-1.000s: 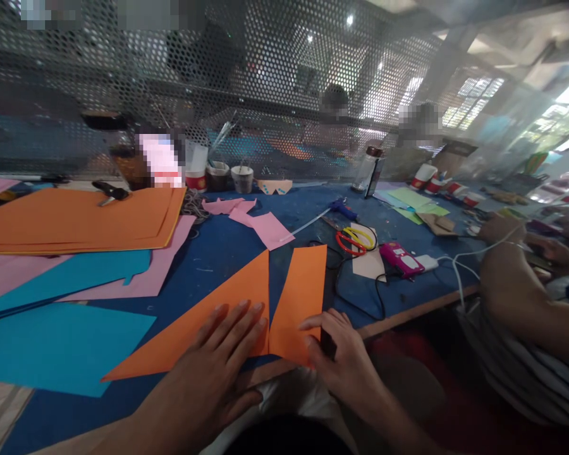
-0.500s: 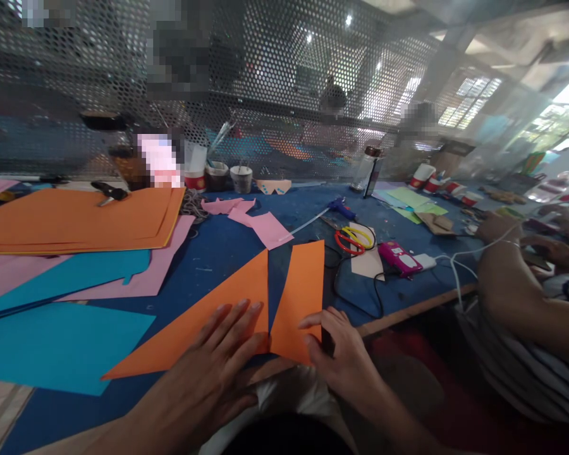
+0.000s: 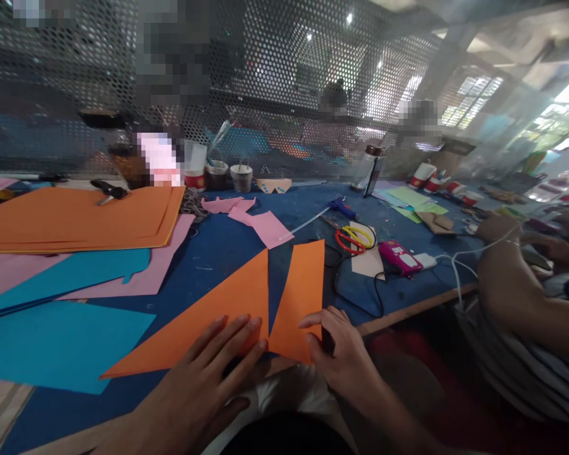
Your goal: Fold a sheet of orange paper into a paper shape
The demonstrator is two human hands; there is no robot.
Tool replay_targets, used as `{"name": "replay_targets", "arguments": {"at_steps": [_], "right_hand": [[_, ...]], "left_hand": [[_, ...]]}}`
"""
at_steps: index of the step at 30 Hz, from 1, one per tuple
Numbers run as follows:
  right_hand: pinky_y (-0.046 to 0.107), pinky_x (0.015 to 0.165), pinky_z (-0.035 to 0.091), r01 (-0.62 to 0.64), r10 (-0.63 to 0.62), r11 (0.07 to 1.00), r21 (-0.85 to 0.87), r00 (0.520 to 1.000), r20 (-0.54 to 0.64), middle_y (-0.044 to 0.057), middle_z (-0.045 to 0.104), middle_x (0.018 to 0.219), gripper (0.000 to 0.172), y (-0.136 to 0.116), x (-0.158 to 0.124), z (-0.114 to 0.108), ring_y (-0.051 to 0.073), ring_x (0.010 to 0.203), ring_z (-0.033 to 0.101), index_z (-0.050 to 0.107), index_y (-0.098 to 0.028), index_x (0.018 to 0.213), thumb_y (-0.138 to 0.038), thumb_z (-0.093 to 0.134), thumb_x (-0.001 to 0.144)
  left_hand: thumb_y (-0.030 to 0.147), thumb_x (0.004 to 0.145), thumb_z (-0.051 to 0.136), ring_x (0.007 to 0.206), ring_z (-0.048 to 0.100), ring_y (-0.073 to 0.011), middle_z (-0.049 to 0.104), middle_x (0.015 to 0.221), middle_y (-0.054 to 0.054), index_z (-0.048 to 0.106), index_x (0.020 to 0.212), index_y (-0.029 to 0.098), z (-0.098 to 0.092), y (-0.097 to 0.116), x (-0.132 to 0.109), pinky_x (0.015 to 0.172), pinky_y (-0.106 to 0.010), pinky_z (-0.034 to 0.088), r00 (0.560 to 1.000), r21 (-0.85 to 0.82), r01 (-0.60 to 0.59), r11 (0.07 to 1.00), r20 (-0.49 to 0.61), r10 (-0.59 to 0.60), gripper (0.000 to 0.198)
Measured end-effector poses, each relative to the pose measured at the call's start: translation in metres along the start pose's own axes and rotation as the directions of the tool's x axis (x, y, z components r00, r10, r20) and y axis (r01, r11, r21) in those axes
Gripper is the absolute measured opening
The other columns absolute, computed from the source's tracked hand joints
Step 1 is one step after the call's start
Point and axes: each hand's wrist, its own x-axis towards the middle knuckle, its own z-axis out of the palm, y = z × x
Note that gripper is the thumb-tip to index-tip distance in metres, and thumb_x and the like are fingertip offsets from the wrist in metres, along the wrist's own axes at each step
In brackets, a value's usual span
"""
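Note:
Two pieces of orange paper lie side by side at the table's front edge. My left hand point(image 3: 220, 363) rests flat, fingers spread, on the lower right part of the larger triangular orange paper point(image 3: 218, 303). On the right, the narrower orange paper point(image 3: 301, 284) has a slanting left side and juts a little past the edge. My right hand point(image 3: 341, 344) touches its lower right side, thumb and forefinger apart over the sheet. To the left of my left hand lies a sheet of blue paper point(image 3: 66, 341).
Orange sheets point(image 3: 76, 218) with keys point(image 3: 109, 191) on top lie left. Scissors point(image 3: 353, 240), a glue gun point(image 3: 344, 207), pink scraps point(image 3: 270, 229) and a magenta device point(image 3: 401, 259) with a white cable lie beyond. Paper cups point(image 3: 241, 178) stand by the mesh screen. Another person's arm point(image 3: 507, 278) is at right.
My left hand has slid slightly down toward me on the larger orange paper, uncovering more of it. My right hand has hardly moved.

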Motion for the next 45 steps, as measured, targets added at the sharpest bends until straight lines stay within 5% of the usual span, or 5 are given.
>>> {"name": "replay_targets", "arguments": {"at_steps": [14, 20, 26, 32, 45], "right_hand": [[0.038, 0.094, 0.055, 0.051, -0.052, 0.998, 0.045, 0.999, 0.014, -0.001, 0.076, 0.092, 0.021, -0.008, -0.003, -0.032, 0.019, 0.086, 0.072, 0.068, -0.027, 0.101, -0.011, 0.058, 0.092], [0.029, 0.078, 0.057, 0.121, -0.122, 0.991, 0.059, 0.992, 0.015, 0.0, 0.074, 0.089, 0.02, -0.018, 0.006, -0.05, 0.016, 0.082, 0.07, 0.071, -0.027, 0.101, -0.012, 0.058, 0.097], [0.028, 0.082, 0.058, 0.279, -0.292, 0.953, 0.121, 0.951, 0.104, -0.001, 0.076, 0.091, 0.027, -0.04, 0.033, -0.046, 0.015, 0.085, 0.071, 0.073, -0.028, 0.102, -0.008, 0.057, 0.095], [0.033, 0.095, 0.058, 0.304, -0.349, 0.934, 0.188, 0.887, 0.302, -0.002, 0.079, 0.103, 0.034, -0.061, 0.06, -0.03, 0.017, 0.098, 0.072, 0.075, -0.032, 0.111, -0.008, 0.058, 0.093], [0.037, 0.097, 0.058, -0.023, -0.023, 0.921, 0.389, 0.993, 0.113, 0.004, 0.077, 0.127, 0.028, -0.032, 0.136, -0.012, 0.02, 0.11, 0.072, 0.073, -0.024, 0.125, -0.022, 0.061, 0.099]], "left_hand": [[0.026, 0.097, 0.059, 0.158, 0.035, -0.027, 0.046, 0.168, -0.006, 0.045, 0.161, 0.021, -0.006, 0.0, -0.001, 0.135, -0.044, 0.008, 1.0, 0.004, 0.003, 1.0, -0.007, -0.003, 0.066], [0.043, 0.101, 0.063, 0.155, 0.042, -0.0271, 0.047, 0.167, -0.006, 0.032, 0.167, 0.024, -0.012, -0.002, -0.007, 0.124, -0.043, 0.043, 0.983, -0.187, 0.178, 0.966, 0.0, -0.181, 0.076], [0.046, 0.106, 0.049, 0.129, 0.07, -0.0309, 0.065, 0.152, -0.005, 0.04, 0.162, 0.04, -0.019, -0.015, 0.006, 0.094, -0.044, 0.067, 0.821, -0.699, 0.498, 0.513, 0.19, -0.539, 0.057], [0.056, 0.09, 0.074, 0.117, 0.075, -0.0341, 0.074, 0.137, -0.011, 0.053, 0.151, 0.029, -0.042, -0.037, 0.055, 0.09, -0.044, 0.067, 0.664, -0.883, 0.447, -0.145, 0.436, -0.607, 0.07], [0.052, 0.088, 0.076, 0.091, 0.078, -0.0254, 0.078, 0.093, -0.001, 0.032, 0.163, 0.028, -0.05, -0.067, 0.068, 0.076, -0.034, 0.062, 0.656, -0.835, 0.533, -0.135, 0.509, -0.557, 0.09]]}}
